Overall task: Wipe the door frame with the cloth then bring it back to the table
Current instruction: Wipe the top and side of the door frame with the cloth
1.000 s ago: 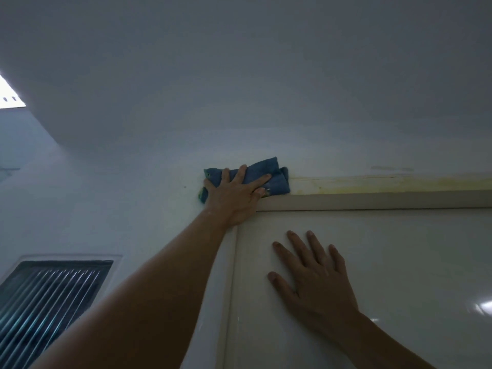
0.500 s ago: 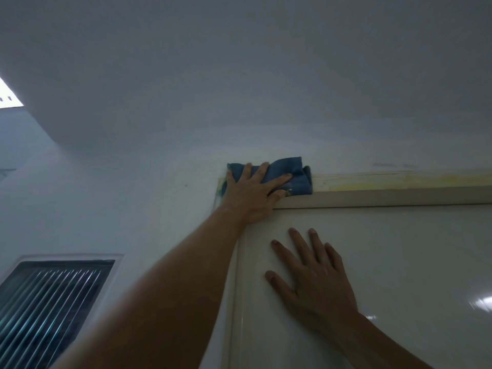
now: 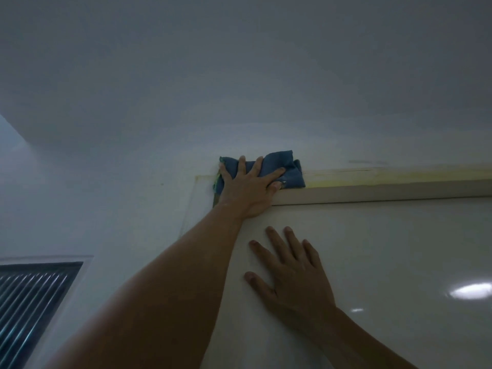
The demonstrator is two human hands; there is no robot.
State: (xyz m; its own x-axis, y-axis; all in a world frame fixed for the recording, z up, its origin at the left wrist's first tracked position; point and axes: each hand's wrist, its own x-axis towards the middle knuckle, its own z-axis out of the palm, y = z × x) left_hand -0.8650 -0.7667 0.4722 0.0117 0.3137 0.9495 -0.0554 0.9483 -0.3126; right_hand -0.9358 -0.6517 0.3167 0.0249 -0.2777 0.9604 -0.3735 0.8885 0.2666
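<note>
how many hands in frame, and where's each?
2. Left hand presses the blue cloth flat against the top left corner of the door frame. Right hand lies flat on the door below, fingers spread.

Top rail of the door frame [image 3: 386, 191], carrying a blue cloth [image 3: 285, 170] under a flat left hand [image 3: 246, 191]

The pale rail runs level from the upper left corner of the door [image 3: 386, 262] out to the right edge of view; a yellowish strip lies along its upper edge where it meets the wall [image 3: 119, 195]; the crumpled cloth sits at the rail's left end, partly on the rail and partly on the wall above; the left hand presses it flat, fingers spread; the right hand [image 3: 292, 275] rests flat and open on the glossy door face below the rail, apart from the cloth.
</note>
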